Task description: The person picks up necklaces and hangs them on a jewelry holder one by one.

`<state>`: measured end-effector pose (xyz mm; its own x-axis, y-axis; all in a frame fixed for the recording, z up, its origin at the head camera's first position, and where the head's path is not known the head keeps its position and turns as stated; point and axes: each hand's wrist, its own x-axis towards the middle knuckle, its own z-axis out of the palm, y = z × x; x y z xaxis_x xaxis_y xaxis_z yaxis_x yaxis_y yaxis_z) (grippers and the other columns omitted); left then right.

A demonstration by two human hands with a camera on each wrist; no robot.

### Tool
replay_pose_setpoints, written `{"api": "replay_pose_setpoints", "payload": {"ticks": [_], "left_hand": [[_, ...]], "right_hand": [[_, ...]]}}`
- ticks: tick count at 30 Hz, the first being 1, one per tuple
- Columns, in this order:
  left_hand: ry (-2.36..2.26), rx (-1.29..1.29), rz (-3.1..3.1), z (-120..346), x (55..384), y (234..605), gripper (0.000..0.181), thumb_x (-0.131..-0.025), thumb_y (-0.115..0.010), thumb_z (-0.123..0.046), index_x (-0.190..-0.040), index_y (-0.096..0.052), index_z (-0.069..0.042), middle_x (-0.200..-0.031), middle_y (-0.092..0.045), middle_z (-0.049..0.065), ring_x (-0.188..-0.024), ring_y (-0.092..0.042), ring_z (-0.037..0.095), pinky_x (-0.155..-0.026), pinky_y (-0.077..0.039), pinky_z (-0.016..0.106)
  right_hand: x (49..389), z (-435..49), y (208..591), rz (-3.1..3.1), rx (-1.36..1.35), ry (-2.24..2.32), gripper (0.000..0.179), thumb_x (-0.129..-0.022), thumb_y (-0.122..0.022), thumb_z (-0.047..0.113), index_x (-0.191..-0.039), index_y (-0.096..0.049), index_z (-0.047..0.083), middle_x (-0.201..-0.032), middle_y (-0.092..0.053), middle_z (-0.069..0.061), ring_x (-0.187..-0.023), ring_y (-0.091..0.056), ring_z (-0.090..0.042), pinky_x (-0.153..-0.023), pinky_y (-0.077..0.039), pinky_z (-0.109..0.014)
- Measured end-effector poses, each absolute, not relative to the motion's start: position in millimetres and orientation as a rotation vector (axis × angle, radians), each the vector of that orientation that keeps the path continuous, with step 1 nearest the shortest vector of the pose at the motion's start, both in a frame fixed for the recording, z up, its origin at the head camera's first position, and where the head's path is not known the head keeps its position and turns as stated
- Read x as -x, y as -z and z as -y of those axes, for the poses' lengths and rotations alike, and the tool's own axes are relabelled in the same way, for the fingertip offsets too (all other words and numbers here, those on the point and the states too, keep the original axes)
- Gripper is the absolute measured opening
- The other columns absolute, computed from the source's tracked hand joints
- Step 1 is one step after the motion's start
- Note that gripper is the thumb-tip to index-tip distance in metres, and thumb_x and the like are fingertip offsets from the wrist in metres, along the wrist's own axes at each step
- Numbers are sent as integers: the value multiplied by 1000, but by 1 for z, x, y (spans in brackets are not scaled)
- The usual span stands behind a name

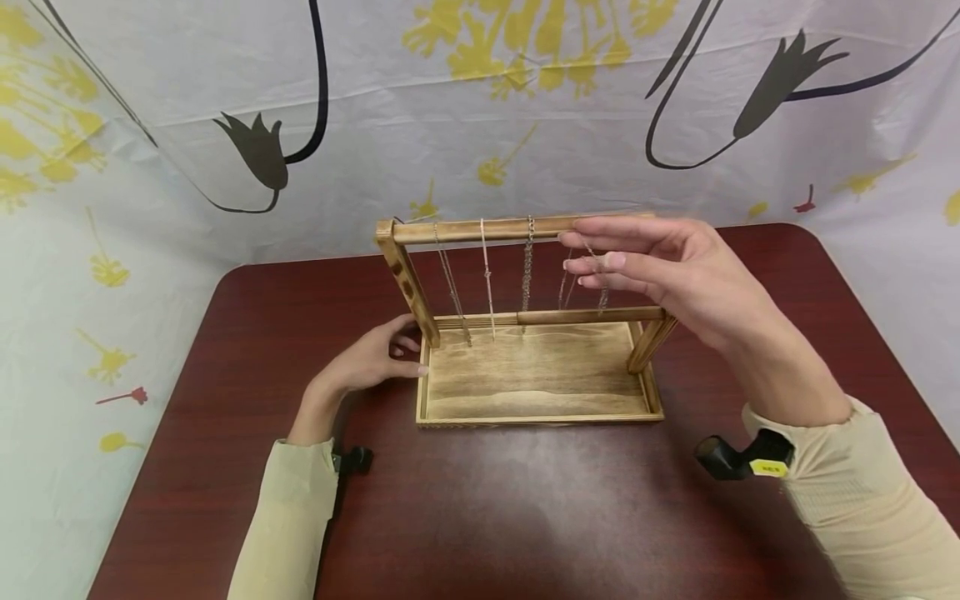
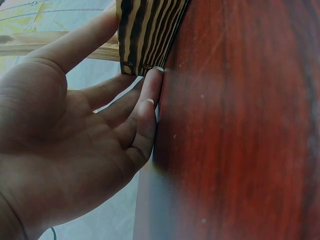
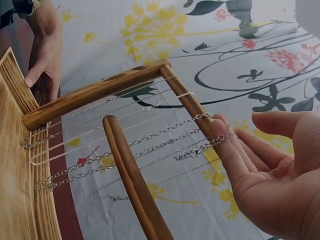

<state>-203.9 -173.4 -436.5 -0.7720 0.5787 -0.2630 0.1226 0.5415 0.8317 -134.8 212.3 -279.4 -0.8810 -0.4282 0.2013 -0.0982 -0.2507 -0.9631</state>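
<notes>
A wooden jewelry stand (image 1: 525,419) has a tray base, posts, a rear top bar and a shorter bar in front. Several thin chains and a pale strand (image 1: 487,275) hang from the top bar. My right hand (image 1: 690,275) is at that bar's right part, fingers extended, thumb apart. A silver chain (image 3: 227,136) lies over its index finger beside the bar; a lobster clasp (image 3: 196,151) shows close by. At the tray's left end is my left hand (image 1: 375,354): the thumb touches the end wall (image 2: 150,35), the loosely bent fingers rest by the rear corner.
The stand sits on a dark red wooden table (image 1: 480,508). Behind it hangs a white cloth (image 1: 360,192) printed with yellow and dark flowers. A black wrist camera (image 1: 723,458) sits at the right cuff, another (image 1: 358,460) at the left.
</notes>
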Motion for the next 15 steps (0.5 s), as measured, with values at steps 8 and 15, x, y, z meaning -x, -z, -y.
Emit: {"api": "replay_pose_setpoints", "payload": {"ticks": [8,15], "left_hand": [[-1162,-558,-2261,173,204,436,89,-89,-78,-20,-157,-23,-3,-135,-52,21,-122,-52,34,-106,-41,49],[-1168,-554,-2259,174,204,437,90,-89,-78,-20,-157,-22,-3,-137,-51,22,-122,-52,34,-106,-41,49]], "right_hand": [[132,-210,282,-1760,607,2189,42,-99,-52,-6,-141,-50,-7,-140,-55,-20,-120,-61,-32,-99,-50,-38],[131,-210,285,-1744,619,2185,43,-100,-51,-7,-142,-48,-7,-141,-54,-20,-124,-58,-33,-101,-48,-38]]}}
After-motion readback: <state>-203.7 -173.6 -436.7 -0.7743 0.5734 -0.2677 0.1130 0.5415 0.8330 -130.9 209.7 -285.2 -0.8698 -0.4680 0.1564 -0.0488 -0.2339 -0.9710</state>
